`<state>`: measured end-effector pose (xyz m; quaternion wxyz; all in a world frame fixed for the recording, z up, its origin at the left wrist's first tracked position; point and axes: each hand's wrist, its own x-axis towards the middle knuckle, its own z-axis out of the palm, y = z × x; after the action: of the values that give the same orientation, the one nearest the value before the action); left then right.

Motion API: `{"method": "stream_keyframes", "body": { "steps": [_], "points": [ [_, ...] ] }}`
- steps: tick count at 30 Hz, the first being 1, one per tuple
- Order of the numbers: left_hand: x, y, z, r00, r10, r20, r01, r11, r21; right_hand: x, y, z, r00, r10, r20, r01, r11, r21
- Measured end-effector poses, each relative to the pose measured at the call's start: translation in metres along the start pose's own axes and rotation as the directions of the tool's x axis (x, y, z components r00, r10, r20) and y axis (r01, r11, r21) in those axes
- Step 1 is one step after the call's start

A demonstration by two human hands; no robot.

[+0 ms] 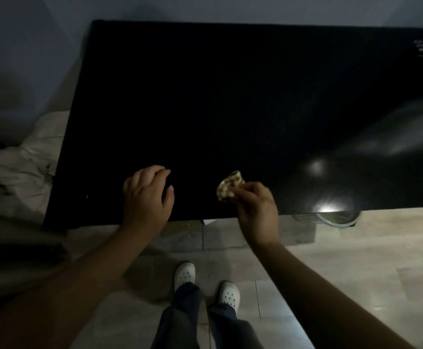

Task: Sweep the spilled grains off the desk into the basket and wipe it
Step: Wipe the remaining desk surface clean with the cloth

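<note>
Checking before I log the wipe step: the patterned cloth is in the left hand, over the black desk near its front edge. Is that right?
Not quite. The head view shows the patterned cloth pinched in the right hand, not the left. The left hand rests on the black desk beside it with nothing visible in it. The rest holds: the cloth is over the desk near its front edge.

A single wide-angle view from the person's head looks forward and steeply down. It sits close above the near edge of the black bench (230, 96), which fills the upper half. The shoes (184, 273) and tiled floor (356, 260) lie below.
</note>
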<state>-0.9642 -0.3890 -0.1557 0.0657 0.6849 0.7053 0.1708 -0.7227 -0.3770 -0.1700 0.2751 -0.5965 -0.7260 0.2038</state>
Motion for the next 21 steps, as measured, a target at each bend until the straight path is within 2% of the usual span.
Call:
{"method": "stream_keyframes", "body": {
  "steps": [3,5,6,11,16,21],
  "points": [
    [-0.034,0.011,-0.009,0.993,-0.11,0.048,0.11,0.994,-0.004,-0.041,-0.008,-0.003,0.987,-0.035,0.16,0.015,0.992,0.122],
    [-0.054,0.019,-0.018,0.987,-0.147,0.064,0.147,0.989,0.002,-0.066,-0.015,-0.009,0.943,-0.022,0.333,-0.059,0.971,0.232],
    [-0.064,0.021,-0.022,0.985,-0.156,0.071,0.157,0.988,-0.001,-0.078,-0.018,-0.014,0.928,-0.013,0.372,-0.088,0.963,0.255],
    [-0.087,0.026,-0.049,0.975,-0.198,0.098,0.2,0.98,-0.014,-0.074,-0.033,-0.046,0.972,0.054,0.23,-0.138,0.919,0.368],
    [-0.079,0.026,-0.077,0.959,-0.257,0.117,0.264,0.963,-0.052,-0.02,-0.063,-0.064,0.99,0.092,0.105,-0.122,0.937,0.326],
    [-0.063,0.001,-0.104,0.967,-0.225,0.117,0.239,0.963,-0.125,0.02,-0.092,-0.065,0.988,0.141,0.063,-0.154,0.936,0.317]
  ]
}}
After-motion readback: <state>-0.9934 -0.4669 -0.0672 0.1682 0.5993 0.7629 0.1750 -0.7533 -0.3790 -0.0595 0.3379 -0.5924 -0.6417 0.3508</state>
